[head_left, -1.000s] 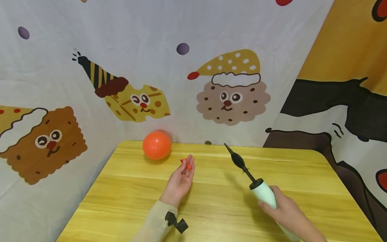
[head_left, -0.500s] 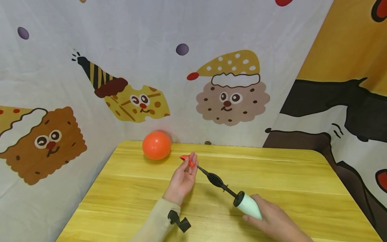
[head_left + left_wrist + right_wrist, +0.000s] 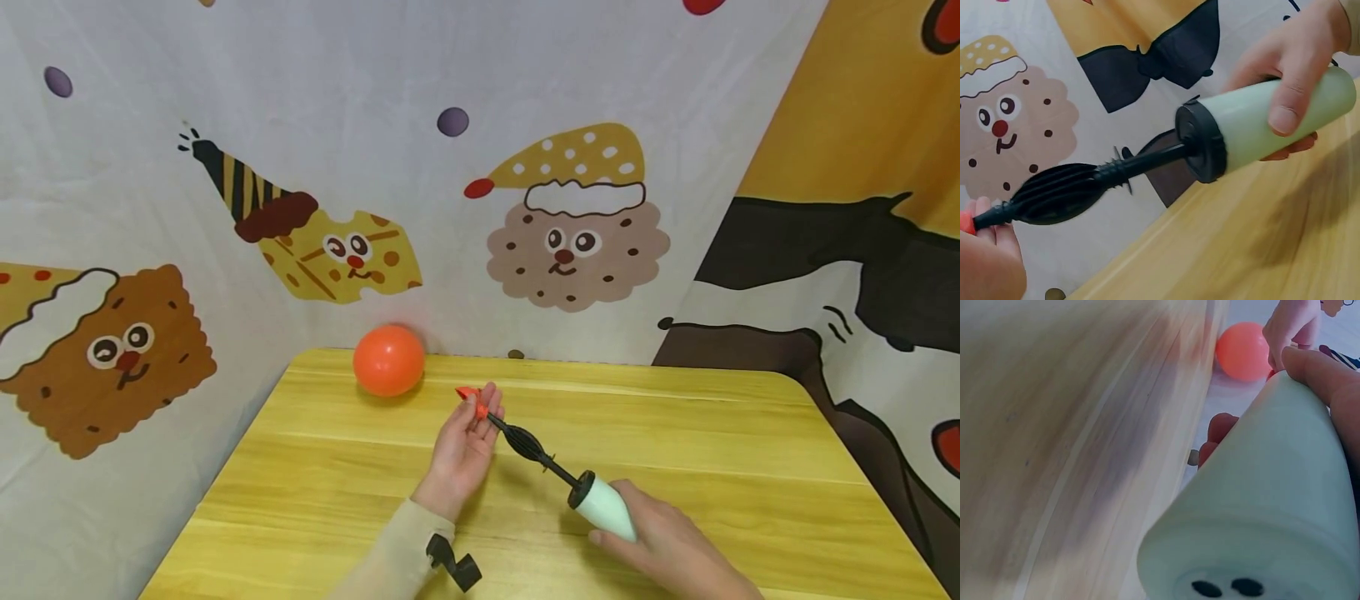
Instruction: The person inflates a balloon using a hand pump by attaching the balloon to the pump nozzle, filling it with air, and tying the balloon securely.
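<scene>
My left hand (image 3: 463, 457) pinches a small orange-red uninflated balloon (image 3: 468, 393) between thumb and fingers, palm turned up. The pale green balloon pump (image 3: 606, 505) is gripped round its barrel by my right hand (image 3: 671, 542). Its black nozzle (image 3: 523, 442) points up and left, and the tip meets the balloon's neck at the left fingertips. In the left wrist view the black nozzle (image 3: 1054, 194) ends at a bit of the orange balloon (image 3: 966, 223). How deep the tip sits is hidden. The right wrist view shows the pump's barrel (image 3: 1266, 481) from its rear end.
An inflated orange balloon (image 3: 389, 360) rests at the back left of the wooden table (image 3: 720, 433). Behind the table hangs a cloth backdrop (image 3: 360, 100) with cartoon prints. A black bracket (image 3: 453, 563) is strapped to the left wrist.
The right hand has brought the pump left, so its nozzle now meets the small balloon's neck. My left hand has shifted slightly right. The inflated balloon has stayed put.
</scene>
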A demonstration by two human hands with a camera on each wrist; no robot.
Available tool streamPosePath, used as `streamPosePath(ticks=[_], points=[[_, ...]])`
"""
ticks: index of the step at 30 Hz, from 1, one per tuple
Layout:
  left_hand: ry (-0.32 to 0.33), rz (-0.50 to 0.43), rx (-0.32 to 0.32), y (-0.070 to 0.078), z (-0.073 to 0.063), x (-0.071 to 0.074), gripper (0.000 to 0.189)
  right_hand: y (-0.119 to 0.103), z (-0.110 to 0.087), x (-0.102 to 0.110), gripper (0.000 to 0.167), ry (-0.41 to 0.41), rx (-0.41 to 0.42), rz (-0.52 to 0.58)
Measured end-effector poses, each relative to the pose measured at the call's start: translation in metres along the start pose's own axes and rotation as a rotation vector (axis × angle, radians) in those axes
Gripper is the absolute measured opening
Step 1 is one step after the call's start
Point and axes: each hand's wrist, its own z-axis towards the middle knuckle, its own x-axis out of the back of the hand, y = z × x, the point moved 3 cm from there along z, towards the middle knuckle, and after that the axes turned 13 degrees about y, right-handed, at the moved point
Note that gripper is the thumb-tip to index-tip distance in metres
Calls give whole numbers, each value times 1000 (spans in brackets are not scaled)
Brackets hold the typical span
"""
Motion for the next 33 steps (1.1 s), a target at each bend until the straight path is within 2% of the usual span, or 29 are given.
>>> streamPosePath(ticks=[6, 11, 18, 27, 33], points=[[-67, -11, -13, -3, -1, 1, 31, -2, 1, -1, 58, 10, -12, 7], [-102, 63, -24, -5, -3, 1, 28, -3, 0, -1, 58, 11, 1, 26], [-159, 179, -80, -11, -7, 1, 19, -9, 0, -2, 59, 29, -9, 56], [-209, 223, -82, -17, -10, 0, 24, -17, 3, -4, 56, 52, 16, 100], [-253, 278, -119, -22, -12, -2, 22, -22, 6, -6, 58, 59, 12, 133]])
